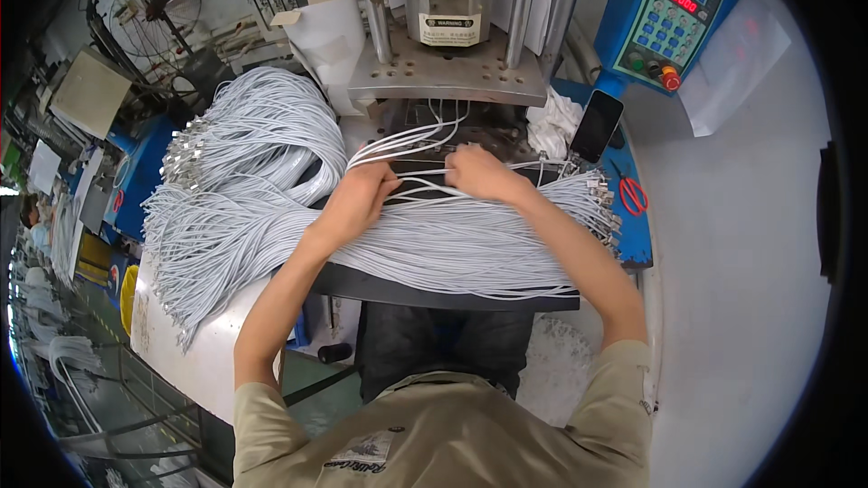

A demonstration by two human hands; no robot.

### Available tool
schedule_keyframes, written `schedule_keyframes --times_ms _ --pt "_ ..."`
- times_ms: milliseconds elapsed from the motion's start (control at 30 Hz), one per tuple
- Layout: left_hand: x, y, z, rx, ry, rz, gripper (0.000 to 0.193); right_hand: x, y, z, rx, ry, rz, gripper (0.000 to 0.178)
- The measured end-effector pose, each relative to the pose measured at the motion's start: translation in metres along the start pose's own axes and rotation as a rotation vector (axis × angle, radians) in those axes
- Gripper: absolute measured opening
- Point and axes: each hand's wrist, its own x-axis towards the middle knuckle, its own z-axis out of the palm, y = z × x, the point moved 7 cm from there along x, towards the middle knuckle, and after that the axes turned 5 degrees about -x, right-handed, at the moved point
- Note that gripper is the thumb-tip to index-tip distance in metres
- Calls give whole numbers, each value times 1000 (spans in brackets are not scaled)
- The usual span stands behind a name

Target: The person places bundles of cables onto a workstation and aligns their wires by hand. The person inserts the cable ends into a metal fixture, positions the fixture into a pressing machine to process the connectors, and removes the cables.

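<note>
A wide bundle of white cables (434,248) lies across the black board (452,296) in front of me, with metal connectors (604,203) at its right end. Over the bundle's far edge, my left hand (364,192) is closed on a white cable. My right hand (477,172), closed with its fingers curled down, grips a white cable a short way to the right. What lies inside its fingers is partly hidden. Just beyond my hands, several loose white cables (407,141) run up to the dark bed under the press (443,81).
A tall heap of coiled white cables (262,117) stands at the left. On the right are a phone (597,125), a crumpled white cloth (554,122) and red-handled scissors (633,196). A blue control panel (669,23) with a red button rises at the far right.
</note>
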Motion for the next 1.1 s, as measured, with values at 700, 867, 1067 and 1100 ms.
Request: schedule_keyframes --times_ms 700,867,1067,1100 --pt "-30 7 -26 -570 10 -174 17 -92 -38 -51 -256 724 74 9" --pt "-87 -94 -77 -1020 356 -249 11 -87 -52 -45 -312 583 112 10" --pt "-75 -30 -66 -890 133 -284 47 -114 -3 -135 135 591 209 12" --pt "-59 14 -52 -805 -47 -327 59 -122 8 -149 134 566 208 13"
